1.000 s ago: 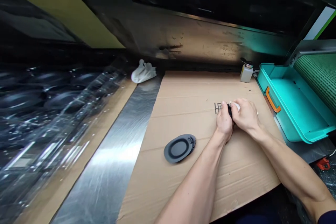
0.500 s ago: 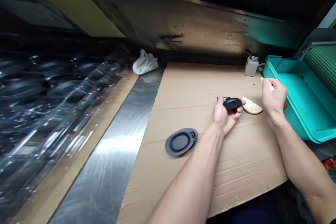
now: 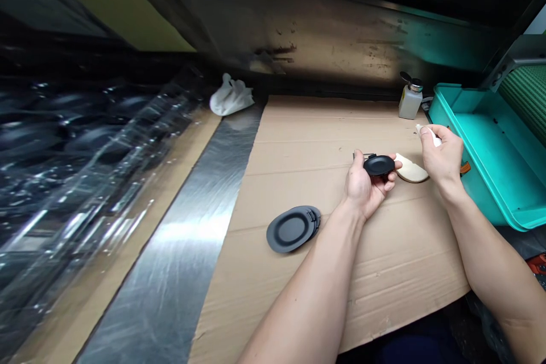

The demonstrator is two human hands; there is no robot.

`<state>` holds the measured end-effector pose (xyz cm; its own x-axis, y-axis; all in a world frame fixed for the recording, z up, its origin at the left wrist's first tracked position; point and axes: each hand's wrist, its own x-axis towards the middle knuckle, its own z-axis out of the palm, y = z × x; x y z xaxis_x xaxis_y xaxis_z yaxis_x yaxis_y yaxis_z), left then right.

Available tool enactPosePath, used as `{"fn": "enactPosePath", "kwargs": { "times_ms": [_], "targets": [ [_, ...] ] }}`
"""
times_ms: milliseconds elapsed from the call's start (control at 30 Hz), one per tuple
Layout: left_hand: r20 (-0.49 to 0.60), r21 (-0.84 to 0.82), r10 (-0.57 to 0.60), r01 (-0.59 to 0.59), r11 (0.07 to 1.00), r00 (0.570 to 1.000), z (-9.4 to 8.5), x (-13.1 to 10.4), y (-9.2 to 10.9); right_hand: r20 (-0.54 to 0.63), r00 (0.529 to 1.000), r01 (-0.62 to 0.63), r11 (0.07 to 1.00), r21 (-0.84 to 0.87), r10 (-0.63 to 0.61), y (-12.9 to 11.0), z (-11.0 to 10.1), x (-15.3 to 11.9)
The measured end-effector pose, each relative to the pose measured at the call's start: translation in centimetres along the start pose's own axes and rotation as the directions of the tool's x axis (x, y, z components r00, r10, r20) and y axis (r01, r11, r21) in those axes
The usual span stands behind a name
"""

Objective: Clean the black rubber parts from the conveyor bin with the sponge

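Our left hand (image 3: 362, 185) has its fingers closed round a black oval part (image 3: 379, 165), smooth dish side up. Thumb is on the left, other fingers wrap under and show at the right. Thin hinge-like piece sticks out at the part's far-left side, near our thumb.

Our right hand (image 3: 444, 154) pinches a small white wad (image 3: 435, 138) between thumb and fingers; cloth or tissue, we can't tell. It's well apart from the black part.

Between our hands: cream half-round pad (image 3: 412, 170), flat on the cardboard sheet (image 3: 307, 136), straight edge facing far right. We can't tell if the left fingertips touch it.

Second part, a dark grey oval plate (image 3: 292, 230), lies on the cardboard left of our left forearm, clip detail at its right end.

Far right: white dispenser bottle (image 3: 410, 105) standing, dark cap flipped up. Right of it, teal bin (image 3: 486, 196) with orange handle (image 3: 465, 168) just beside our right wrist.

Left: bare metal bench (image 3: 170, 250), crumpled white tissue (image 3: 231, 96) at the far end, clear plastic trays (image 3: 145, 125) beyond, blurred.
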<state>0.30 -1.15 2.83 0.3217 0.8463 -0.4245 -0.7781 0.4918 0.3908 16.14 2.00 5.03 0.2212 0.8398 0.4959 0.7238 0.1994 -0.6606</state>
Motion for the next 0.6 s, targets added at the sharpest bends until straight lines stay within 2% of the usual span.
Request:
{"fn": "enactPosePath", "kwargs": {
  "times_ms": [67,100,200,233,267,367,467,533,600],
  "targets": [
    [0.025,0.022,-0.003,0.003,1.000,1.000,0.0,0.2,-0.3,0.126,0.990,0.051,0.997,0.056,-0.058,-1.2,0.2,-0.8],
    [0.033,0.034,0.005,-0.006,0.999,0.999,-0.1,0.3,-0.5,0.215,0.971,0.093,0.992,0.080,-0.108,-1.9,0.3,-1.3],
    [0.010,0.081,0.096,-0.096,0.992,0.995,-0.1,0.6,-1.2,0.449,0.856,0.248,0.965,0.083,-0.258,-3.2,0.5,-2.3],
    [0.003,0.101,0.128,-0.128,0.987,0.992,0.0,0.5,-1.4,0.473,0.838,0.284,0.958,0.048,-0.272,-3.2,0.4,-2.4],
    [0.008,0.123,0.144,-0.144,0.982,0.990,0.0,0.5,-1.5,0.461,0.848,0.299,0.954,-0.006,-0.262,-3.0,0.3,-2.4],
    [0.046,0.171,0.097,-0.104,0.980,0.994,0.1,0.3,-1.3,0.313,0.938,0.217,0.956,-0.195,-0.149,-1.4,-0.4,-1.5],
    [0.053,0.195,0.057,-0.066,0.979,0.997,0.2,0.4,-0.9,0.257,0.964,0.157,0.936,-0.315,-0.075,-0.3,-1.0,-0.6],
    [0.066,0.225,0.054,-0.067,0.972,0.996,0.2,0.3,-1.1,0.332,0.935,0.230,0.929,-0.290,-0.127,-1.1,-1.4,-0.7],
    [0.051,0.259,0.045,-0.057,0.964,0.998,0.0,-0.3,-1.5,0.490,0.842,0.350,0.919,-0.179,-0.225,-3.0,-2.2,-1.4]
  ]
}}
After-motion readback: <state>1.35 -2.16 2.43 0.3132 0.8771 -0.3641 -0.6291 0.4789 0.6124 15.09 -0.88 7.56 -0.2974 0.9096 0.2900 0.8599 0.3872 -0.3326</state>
